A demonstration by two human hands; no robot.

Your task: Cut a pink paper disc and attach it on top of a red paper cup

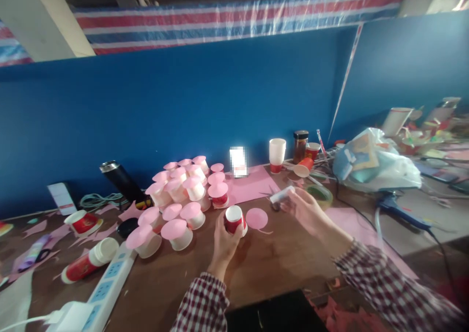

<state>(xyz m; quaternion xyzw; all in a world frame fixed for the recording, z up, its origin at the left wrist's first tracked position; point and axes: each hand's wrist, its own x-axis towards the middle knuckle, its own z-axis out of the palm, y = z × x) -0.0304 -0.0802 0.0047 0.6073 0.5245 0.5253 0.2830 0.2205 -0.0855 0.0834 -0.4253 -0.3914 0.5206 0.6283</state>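
My left hand (227, 239) is wrapped round a red paper cup (234, 216) with a white rim, low over the brown table (271, 268). Just right of the cup lies a pink paper disc (257, 218). My right hand (298, 206) pinches a small whitish tube (281, 195) over the edge of a pink sheet (252, 188); its details are blurred. To the left of the hands stand several paper cups topped with pink discs (175, 229). Scissors (269, 191) lie on the sheet, partly hidden near the tube.
A white power strip (110, 283) and lying stacked cups (88, 261) are at the left. White stacked cups (277, 152) stand behind. At the right are a plastic bag (377, 161), a blue glue gun (403, 210) with its cable, and a roll of tape (324, 196).
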